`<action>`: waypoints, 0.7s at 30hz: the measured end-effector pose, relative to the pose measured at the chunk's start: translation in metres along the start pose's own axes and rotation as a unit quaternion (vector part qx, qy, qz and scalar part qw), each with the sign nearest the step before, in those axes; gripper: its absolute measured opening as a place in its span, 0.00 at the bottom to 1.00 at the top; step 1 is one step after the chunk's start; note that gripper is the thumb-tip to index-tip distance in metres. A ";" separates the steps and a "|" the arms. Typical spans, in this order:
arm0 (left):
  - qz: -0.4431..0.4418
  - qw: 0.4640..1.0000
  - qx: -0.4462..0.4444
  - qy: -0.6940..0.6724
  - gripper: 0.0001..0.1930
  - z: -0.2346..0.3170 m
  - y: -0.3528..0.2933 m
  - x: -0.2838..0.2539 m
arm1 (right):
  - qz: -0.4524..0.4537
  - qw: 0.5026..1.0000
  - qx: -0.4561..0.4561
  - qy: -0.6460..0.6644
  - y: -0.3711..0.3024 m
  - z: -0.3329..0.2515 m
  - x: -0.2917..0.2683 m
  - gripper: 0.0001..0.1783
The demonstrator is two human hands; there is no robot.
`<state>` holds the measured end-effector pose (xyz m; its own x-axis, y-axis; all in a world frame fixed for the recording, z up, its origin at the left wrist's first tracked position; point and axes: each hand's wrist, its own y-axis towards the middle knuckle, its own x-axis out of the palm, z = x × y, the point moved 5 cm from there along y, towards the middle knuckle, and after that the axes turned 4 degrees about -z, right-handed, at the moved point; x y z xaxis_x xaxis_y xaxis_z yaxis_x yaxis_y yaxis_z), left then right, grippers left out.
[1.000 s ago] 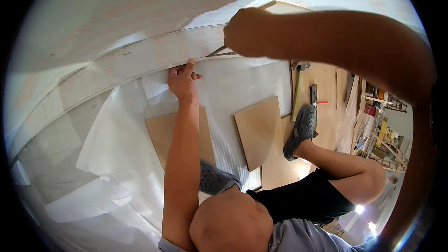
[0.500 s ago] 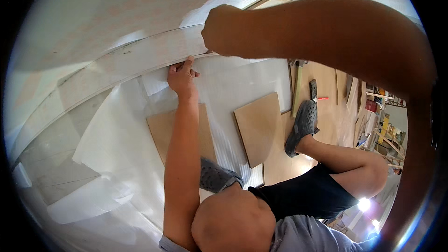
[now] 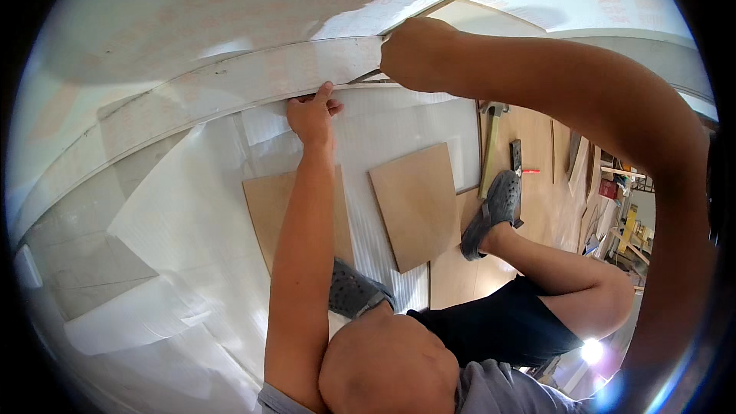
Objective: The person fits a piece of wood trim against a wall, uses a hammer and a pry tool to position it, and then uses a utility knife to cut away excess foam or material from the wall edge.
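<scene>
A long white strip (image 3: 230, 80) with faint orange print runs along the base of a white printed panel (image 3: 230, 11). My left hand (image 3: 310, 119) grips the strip's lower edge, one digit on its face and the other fingers curled at the edge. To its right, my right hand (image 3: 418, 54) is closed in a fist against the strip. A thin dark sliver (image 3: 366, 77) shows between the hands, below the fist. Whatever the right fingers hold is hidden by the back of the hand.
Two light brown boards (image 3: 414, 207) lie on white sheeting (image 3: 184, 215) below my hands. A hammer (image 3: 491, 146) and a black bar-shaped tool (image 3: 516, 157) lie near my grey clog (image 3: 494, 211). Timber and shelving (image 3: 629, 222) stand at the far right.
My right fist has moved right along the strip, uncovering more of its face and the dark sliver. My left hand has shifted slightly right and up, still at the edge.
</scene>
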<state>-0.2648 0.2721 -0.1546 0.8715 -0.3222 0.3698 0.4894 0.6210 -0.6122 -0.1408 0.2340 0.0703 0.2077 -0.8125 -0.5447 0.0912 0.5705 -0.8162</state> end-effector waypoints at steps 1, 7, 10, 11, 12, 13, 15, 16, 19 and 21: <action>0.000 1.000 -0.001 -0.008 0.15 -0.002 0.000 0.002 | -0.016 1.000 0.010 0.012 -0.002 0.006 0.000 0.10; -0.023 0.999 0.036 -0.011 0.15 -0.002 0.008 -0.009 | -0.065 0.982 0.043 0.172 -0.006 0.031 -0.009 0.16; -0.036 0.999 0.024 -0.032 0.14 -0.008 0.002 -0.002 | -0.038 0.989 0.021 0.139 -0.001 0.036 0.004 0.15; -0.037 0.999 0.022 -0.025 0.15 -0.011 0.000 0.005 | -0.031 0.992 0.017 0.121 -0.005 0.037 0.007 0.14; -0.025 0.999 0.023 -0.016 0.15 -0.009 -0.001 0.003 | -0.029 0.994 0.012 0.105 -0.002 0.034 0.003 0.13; -0.015 1.000 0.024 -0.006 0.15 -0.007 -0.002 0.002 | -0.028 0.996 0.007 0.089 -0.001 0.028 -0.003 0.12; -0.002 1.000 0.016 -0.001 0.15 -0.003 -0.001 0.001 | -0.022 0.998 -0.006 0.055 -0.003 0.019 -0.006 0.11; 0.003 1.000 0.013 0.001 0.16 0.000 0.000 0.001 | -0.017 0.999 -0.014 0.037 -0.004 0.013 -0.005 0.11; 0.015 1.000 0.008 -0.005 0.15 0.000 -0.003 -0.002 | -0.047 0.998 -0.025 0.021 -0.003 0.012 0.008 0.17; -0.005 1.000 0.016 -0.014 0.15 0.000 -0.002 -0.001 | -0.098 0.993 0.003 0.071 0.002 0.020 0.011 0.20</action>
<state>-0.2666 0.2707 -0.1539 0.8650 -0.3094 0.3950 0.4966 0.6404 -0.5860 -0.1192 0.2289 0.0668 0.0469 -0.9165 -0.3972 0.1224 0.3999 -0.9083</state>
